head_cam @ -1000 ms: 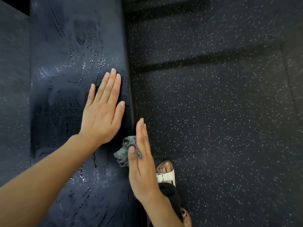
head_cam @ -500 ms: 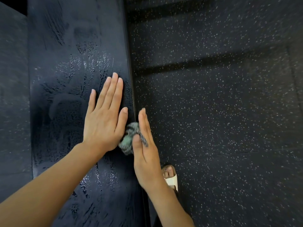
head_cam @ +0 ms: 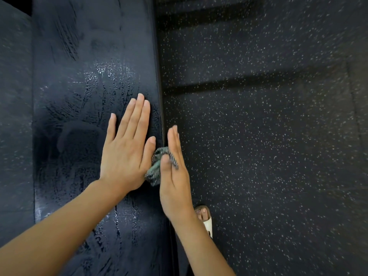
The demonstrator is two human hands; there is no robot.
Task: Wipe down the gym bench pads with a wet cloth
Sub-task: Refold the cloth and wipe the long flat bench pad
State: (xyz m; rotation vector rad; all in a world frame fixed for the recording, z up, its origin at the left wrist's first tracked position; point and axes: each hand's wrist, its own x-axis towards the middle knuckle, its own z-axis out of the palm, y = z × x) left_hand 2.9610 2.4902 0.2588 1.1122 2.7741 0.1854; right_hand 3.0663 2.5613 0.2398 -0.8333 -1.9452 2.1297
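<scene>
Your left hand [head_cam: 125, 154] lies flat on the top of the bench pad [head_cam: 89, 76], palm down, close to the pad's right edge. Its fingers are straight and held together, the thumb is spread to the side, and it grasps nothing. Your right hand [head_cam: 175, 176] stands on its edge just beside the right edge of the pad, with the fingers straight and pointing away from you. Its thumb pins the cloth [head_cam: 154, 170] against the palm, so this hand is grasping the cloth. The cloth is a small crumpled bundle, green with dark stripes. It sits at the right edge of the pad, between your two hands, and it touches the thumb side of your left hand. How much of it touches the side of the pad, I cannot tell.

The top of the pad is dark and shows wet streaks and small drops around your left hand and nearer to you. To the right of the pad is a black speckled floor [head_cam: 268, 136], and under your right wrist one foot in a white sandal [head_cam: 206, 221] stands on it.
</scene>
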